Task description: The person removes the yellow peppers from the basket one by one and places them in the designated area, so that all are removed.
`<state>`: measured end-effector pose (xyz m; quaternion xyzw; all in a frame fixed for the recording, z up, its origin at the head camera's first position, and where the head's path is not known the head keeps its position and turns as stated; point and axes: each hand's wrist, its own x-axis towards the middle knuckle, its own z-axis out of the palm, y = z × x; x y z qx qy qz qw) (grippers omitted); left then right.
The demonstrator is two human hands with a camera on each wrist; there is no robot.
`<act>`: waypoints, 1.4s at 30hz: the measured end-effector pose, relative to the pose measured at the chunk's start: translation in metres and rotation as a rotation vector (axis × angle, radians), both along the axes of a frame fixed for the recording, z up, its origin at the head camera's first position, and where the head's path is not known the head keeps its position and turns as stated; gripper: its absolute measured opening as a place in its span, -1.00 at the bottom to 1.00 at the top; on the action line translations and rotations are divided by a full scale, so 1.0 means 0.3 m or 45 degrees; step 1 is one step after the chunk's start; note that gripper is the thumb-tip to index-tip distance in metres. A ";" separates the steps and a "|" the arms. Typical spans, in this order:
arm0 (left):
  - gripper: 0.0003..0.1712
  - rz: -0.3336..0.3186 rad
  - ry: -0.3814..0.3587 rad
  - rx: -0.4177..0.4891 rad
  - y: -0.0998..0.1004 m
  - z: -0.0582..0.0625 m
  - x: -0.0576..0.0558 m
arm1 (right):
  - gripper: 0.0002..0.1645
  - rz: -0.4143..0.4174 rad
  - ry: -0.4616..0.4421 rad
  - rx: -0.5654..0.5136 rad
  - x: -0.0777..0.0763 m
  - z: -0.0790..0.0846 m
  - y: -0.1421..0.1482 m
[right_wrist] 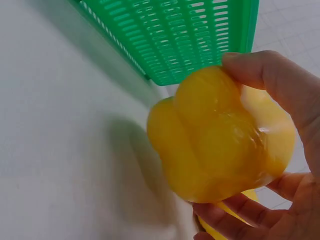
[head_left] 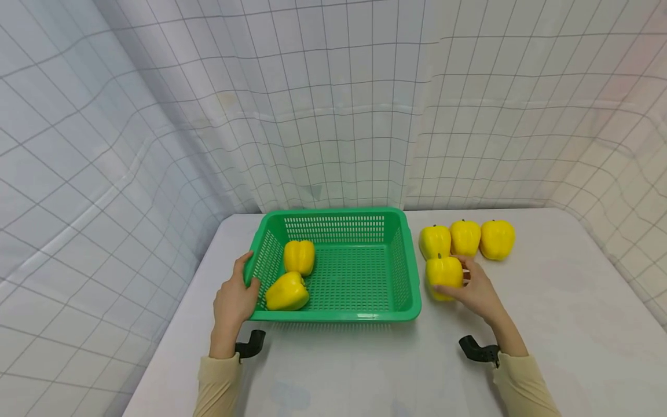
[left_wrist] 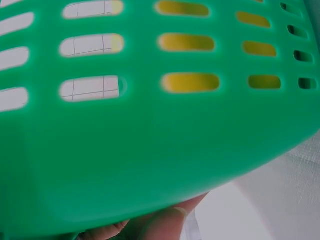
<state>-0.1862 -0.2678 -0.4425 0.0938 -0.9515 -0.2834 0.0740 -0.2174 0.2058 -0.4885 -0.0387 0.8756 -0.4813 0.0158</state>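
In the head view my right hand (head_left: 476, 292) holds a yellow bell pepper (head_left: 444, 272) just right of the green plastic basket (head_left: 336, 316). The right wrist view shows the thumb on one side of this pepper (right_wrist: 225, 140) and the fingers on the other, with a shadow on the table beside it. My left hand (head_left: 234, 295) grips the basket's left rim, thumb on the inner side. Two yellow bell peppers lie inside at the left, one upright (head_left: 299, 258) and one on its side (head_left: 287, 291). From the left wrist, the basket wall (left_wrist: 125, 155) hides most of that hand.
Three more yellow bell peppers stand in a row behind the right hand: a left one (head_left: 435, 241), a middle one (head_left: 465, 237) and a right one (head_left: 497, 239). The white table (head_left: 344, 370) ends at a grid-patterned curtain (head_left: 344, 116) at the back and sides.
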 end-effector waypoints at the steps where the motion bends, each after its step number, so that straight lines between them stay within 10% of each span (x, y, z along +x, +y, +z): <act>1: -0.33 0.000 0.000 -0.001 0.000 0.000 0.000 | 0.07 0.009 -0.007 0.008 0.000 -0.002 0.002; 42: -0.33 -0.006 0.034 -0.008 -0.002 -0.015 -0.001 | -0.01 0.136 -0.015 -0.034 0.017 -0.035 0.022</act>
